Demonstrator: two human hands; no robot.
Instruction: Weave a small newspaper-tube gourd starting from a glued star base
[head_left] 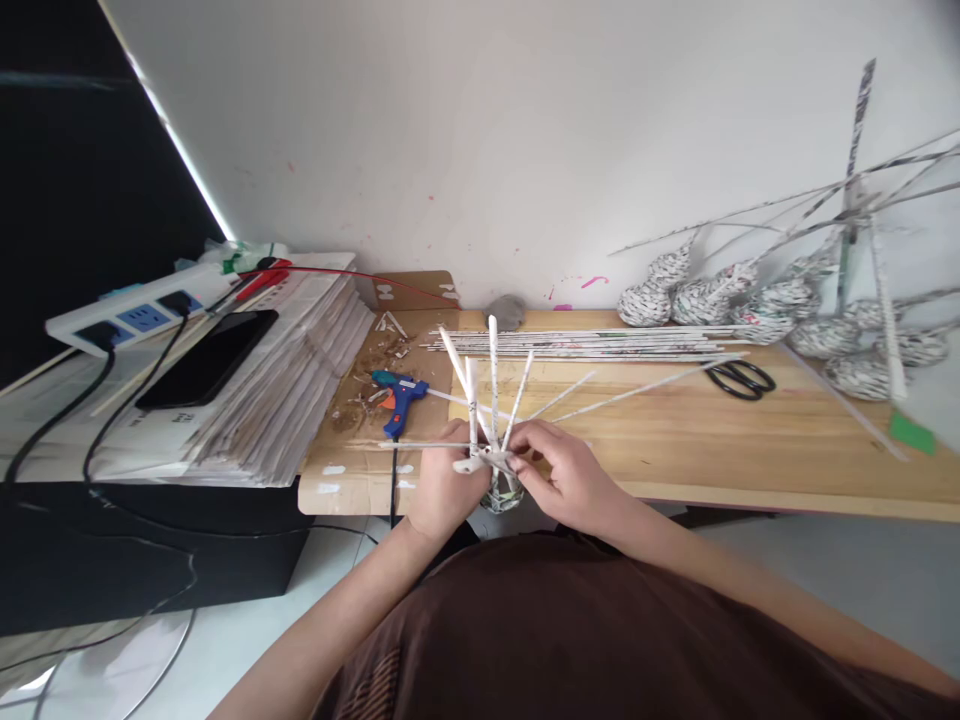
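Note:
Between my hands, at the front edge of the table, is a small woven newspaper piece [501, 496] with several rolled-paper tubes [493, 375] sticking up and outward from it. My left hand [452, 485] is closed around its left side, the fingertips partly hidden behind the tubes. On the right, my right hand [559, 465] pinches a paper tube close to where the tubes meet. One long thin tube reaches from the piece toward the back right. The woven underside shows only partly between the hands.
A blue glue gun [405, 400] lies on cardboard [352, 450] at left. Beside it are stacked newspapers [300, 400], a phone [210, 358] and a power strip [142, 310]. Loose paper tubes [585, 345], black scissors [741, 380] and several woven pieces [645, 300] lie toward the back and right.

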